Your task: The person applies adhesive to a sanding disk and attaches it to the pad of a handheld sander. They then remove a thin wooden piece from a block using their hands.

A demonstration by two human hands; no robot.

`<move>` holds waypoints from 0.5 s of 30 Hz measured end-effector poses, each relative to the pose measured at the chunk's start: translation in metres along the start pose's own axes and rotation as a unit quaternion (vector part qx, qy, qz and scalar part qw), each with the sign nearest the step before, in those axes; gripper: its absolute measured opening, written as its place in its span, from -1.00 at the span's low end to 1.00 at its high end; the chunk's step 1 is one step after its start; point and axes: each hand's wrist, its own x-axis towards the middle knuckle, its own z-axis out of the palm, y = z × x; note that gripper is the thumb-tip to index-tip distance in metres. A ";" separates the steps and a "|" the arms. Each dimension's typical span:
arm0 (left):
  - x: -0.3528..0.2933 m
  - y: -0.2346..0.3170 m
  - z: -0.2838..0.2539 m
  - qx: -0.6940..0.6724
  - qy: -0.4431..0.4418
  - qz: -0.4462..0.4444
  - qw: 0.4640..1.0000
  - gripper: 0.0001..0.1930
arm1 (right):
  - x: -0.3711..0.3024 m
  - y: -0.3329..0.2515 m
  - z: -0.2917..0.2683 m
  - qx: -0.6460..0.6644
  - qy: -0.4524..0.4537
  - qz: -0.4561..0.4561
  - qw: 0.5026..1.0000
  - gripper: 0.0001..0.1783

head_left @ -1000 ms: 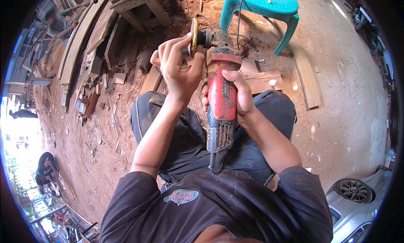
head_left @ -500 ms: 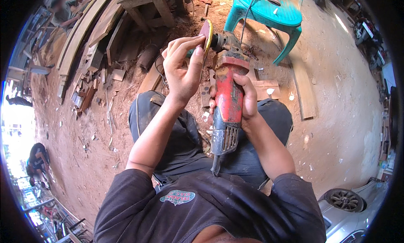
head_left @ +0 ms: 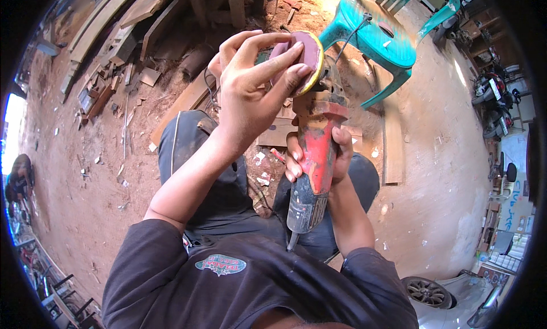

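Observation:
My right hand (head_left: 336,158) is wrapped round the red and black body of an angle grinder (head_left: 317,152), held upright over my lap with its head pointing away from me. On the grinder's head is a round sanding disc (head_left: 309,54), reddish-brown with a yellow rim, its face turned toward my left hand (head_left: 250,81). The fingers and thumb of that hand press on the disc's face and edge. Part of the reddish-brown sheet shows between the fingers; whether it is a separate piece I cannot tell. A black cord leaves the grinder's lower end.
A green plastic chair (head_left: 379,35) stands ahead to the right, with a round disc (head_left: 386,28) and a cable on its seat. Wooden boards (head_left: 105,21) are stacked at far left beside offcuts (head_left: 102,98). A plank (head_left: 393,141) lies right; a car wheel (head_left: 426,292) shows lower right.
The grinder has turned so the disc's face shows more toward me. My left hand's fingers have spread over the disc. The view has shifted rightward.

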 end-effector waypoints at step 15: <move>0.000 0.005 -0.006 -0.051 0.009 -0.036 0.998 -0.65 | 0.000 -0.003 0.001 -0.022 -0.010 0.034 0.999 -0.19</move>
